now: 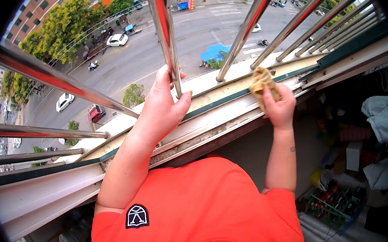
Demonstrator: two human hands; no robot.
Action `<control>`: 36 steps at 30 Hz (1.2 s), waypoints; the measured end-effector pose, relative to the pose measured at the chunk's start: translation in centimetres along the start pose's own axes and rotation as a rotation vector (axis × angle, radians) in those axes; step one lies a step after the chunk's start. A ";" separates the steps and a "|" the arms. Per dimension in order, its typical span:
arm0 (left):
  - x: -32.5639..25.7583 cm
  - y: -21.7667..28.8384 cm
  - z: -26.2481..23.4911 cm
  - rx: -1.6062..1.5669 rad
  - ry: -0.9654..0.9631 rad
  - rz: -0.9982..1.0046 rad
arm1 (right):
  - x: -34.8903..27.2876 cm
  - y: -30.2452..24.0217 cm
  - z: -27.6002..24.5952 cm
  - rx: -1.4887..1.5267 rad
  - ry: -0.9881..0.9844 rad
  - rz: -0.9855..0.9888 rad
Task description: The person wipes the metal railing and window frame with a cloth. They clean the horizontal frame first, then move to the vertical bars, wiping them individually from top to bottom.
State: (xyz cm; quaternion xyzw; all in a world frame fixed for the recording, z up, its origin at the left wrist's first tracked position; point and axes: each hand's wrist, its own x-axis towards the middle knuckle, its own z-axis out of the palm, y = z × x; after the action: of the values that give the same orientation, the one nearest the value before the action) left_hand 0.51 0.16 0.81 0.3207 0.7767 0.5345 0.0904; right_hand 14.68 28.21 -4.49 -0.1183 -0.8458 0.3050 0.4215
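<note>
"Tan cloth (262, 83): where is it?"

"Bunched in the right hand (280, 106), over the sill (202, 92)."

"How much is done?"

"Can't tell exactly. Brown grime (224, 122) shows along the window track (192, 137), so wiping it seems unfinished."

"And the pose?"

"Right forearm (283, 157) stands nearly upright, fingers pinching the cloth. The left hand (160, 96) reaches forward, curled around a steel bar (163, 29) near its foot."

Head view: wide fisheye, worn on the person's head, dark circular surround. It faces steeply downward. The red shirt (214, 197) lies close below the lens, on the near side of the window sill (222, 117). The sill crosses diagonally at mid-range; the street (212, 25) lies far below, beyond it.
</note>
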 end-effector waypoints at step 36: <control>0.1 -0.3 -0.2 0.040 -0.008 -0.011 | 1.2 3.9 -1.7 0.000 -0.018 0.259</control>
State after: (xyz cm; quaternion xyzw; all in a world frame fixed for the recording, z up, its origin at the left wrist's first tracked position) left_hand 0.18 0.03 0.61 0.3203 0.7885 0.5172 0.0902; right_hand 15.04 32.53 -5.33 -0.2237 -0.8272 0.3577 0.3711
